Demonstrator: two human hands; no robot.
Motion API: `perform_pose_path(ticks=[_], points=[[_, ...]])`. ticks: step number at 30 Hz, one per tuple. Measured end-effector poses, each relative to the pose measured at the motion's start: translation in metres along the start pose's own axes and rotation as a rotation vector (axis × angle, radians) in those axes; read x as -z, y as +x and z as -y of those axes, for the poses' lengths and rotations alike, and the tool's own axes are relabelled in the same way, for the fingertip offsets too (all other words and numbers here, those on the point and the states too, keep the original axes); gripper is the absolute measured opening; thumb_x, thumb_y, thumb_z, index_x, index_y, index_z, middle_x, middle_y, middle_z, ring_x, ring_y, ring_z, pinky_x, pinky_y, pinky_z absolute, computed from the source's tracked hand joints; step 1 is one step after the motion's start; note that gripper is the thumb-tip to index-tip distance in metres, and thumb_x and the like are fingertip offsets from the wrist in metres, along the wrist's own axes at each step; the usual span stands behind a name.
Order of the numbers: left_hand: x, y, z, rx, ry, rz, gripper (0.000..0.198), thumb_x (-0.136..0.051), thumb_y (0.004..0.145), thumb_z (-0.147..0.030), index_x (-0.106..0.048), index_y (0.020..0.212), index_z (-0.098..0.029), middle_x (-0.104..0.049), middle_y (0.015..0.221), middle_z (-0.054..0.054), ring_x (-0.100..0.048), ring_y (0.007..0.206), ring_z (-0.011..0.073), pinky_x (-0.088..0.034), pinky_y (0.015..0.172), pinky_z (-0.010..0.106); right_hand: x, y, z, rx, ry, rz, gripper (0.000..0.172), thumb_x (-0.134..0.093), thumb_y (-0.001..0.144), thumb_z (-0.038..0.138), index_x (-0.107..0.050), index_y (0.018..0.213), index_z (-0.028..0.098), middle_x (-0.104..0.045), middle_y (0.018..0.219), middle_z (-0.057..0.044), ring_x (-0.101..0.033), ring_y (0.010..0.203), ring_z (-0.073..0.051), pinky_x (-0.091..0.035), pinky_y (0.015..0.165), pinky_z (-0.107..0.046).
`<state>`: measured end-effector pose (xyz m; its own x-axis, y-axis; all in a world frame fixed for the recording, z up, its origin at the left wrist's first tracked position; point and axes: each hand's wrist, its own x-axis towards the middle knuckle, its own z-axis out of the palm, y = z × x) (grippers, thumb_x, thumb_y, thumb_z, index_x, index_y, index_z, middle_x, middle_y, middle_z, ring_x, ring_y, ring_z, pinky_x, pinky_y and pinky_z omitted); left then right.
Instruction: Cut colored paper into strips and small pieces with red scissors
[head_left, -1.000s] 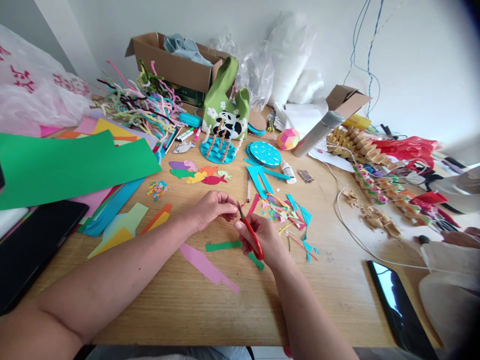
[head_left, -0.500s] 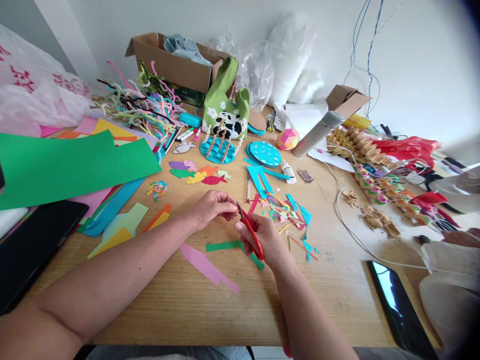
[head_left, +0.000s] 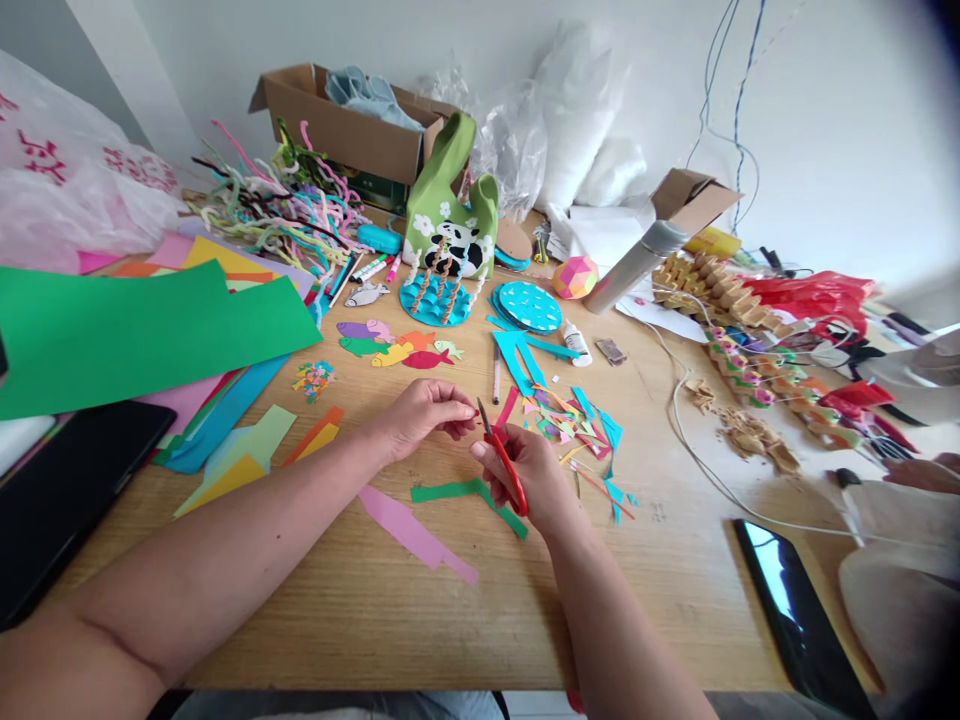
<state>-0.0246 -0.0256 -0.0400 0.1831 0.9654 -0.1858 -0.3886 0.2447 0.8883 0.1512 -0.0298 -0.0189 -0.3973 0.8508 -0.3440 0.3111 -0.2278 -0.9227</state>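
Observation:
My right hand (head_left: 525, 470) is closed round the red-handled scissors (head_left: 508, 465), whose blades point up and left. Just left of the blade tips, my left hand (head_left: 439, 410) pinches a tiny red piece (head_left: 476, 413) between thumb and finger. Colourful paper scraps (head_left: 562, 420) lie right of the scissors. Below the hands are a pink paper strip (head_left: 412, 530) and a green strip (head_left: 450, 491). Several coloured paper fish (head_left: 397, 345) lie beyond my left hand, and a small heap of tiny paper bits (head_left: 314, 380) lies to their left.
Green sheets (head_left: 150, 335) and a black tablet (head_left: 75, 500) lie at left. A panda bag (head_left: 454, 230), a blue disc (head_left: 530, 307) and a grey cylinder (head_left: 634, 268) stand or lie behind. At right are a phone (head_left: 799, 610), a white cable and a person's hand (head_left: 926, 472).
The scissors and my right hand have shifted slightly to the right, and the blade tips now stand a little apart from my left fingertips. At the right edge the other person's hand has moved.

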Motion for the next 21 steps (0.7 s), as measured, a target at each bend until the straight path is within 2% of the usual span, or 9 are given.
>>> perform_pose_path(ticks=[3,6,9,15,21], points=[[0.002,0.002,0.002,0.008,-0.052,-0.029,0.016,-0.076,0.062,-0.025,-0.069,0.068,-0.012,-0.069,0.065,0.005,-0.06,0.057,0.0118,-0.046,0.061,0.026,0.002,0.0,0.003,0.032,0.025,-0.116,0.049,-0.077,0.063,0.059,-0.047,0.065,0.02,-0.055,0.047,0.004,-0.048,0.032,-0.01,-0.036,0.03,-0.02],[0.003,0.002,0.003,0.015,-0.096,-0.051,0.018,-0.078,0.062,-0.026,-0.07,0.07,-0.012,-0.071,0.068,0.006,-0.06,0.058,0.0117,-0.046,0.062,0.027,0.006,0.001,0.006,0.095,0.061,-0.23,0.046,-0.069,0.072,0.061,-0.049,0.066,0.02,-0.054,0.049,0.003,-0.049,0.035,-0.009,-0.039,0.034,-0.021],[0.0,0.001,0.004,0.025,-0.105,-0.044,0.017,-0.079,0.063,-0.026,-0.071,0.07,-0.013,-0.071,0.069,0.006,-0.059,0.058,0.0111,-0.045,0.062,0.026,0.007,0.002,0.007,0.153,0.096,-0.243,0.041,-0.068,0.076,0.056,-0.051,0.068,0.019,-0.056,0.052,0.002,-0.052,0.042,-0.01,-0.043,0.041,-0.022],[-0.009,-0.004,0.007,0.015,-0.014,0.012,0.013,-0.077,0.066,-0.025,-0.074,0.071,-0.014,-0.068,0.066,0.003,-0.056,0.058,0.0093,-0.043,0.062,0.025,0.0,0.001,0.007,0.25,0.186,-0.231,0.037,-0.079,0.066,0.043,-0.051,0.076,0.02,-0.063,0.069,-0.001,-0.059,0.061,-0.014,-0.051,0.06,-0.028],[-0.01,-0.004,0.008,0.024,0.049,0.051,0.012,-0.075,0.069,-0.026,-0.074,0.07,-0.014,-0.067,0.063,0.003,-0.054,0.058,0.0095,-0.041,0.062,0.025,0.0,0.002,0.004,0.254,0.192,-0.214,0.035,-0.078,0.066,0.037,-0.048,0.074,0.021,-0.058,0.068,0.001,-0.056,0.06,-0.014,-0.046,0.059,-0.027]])
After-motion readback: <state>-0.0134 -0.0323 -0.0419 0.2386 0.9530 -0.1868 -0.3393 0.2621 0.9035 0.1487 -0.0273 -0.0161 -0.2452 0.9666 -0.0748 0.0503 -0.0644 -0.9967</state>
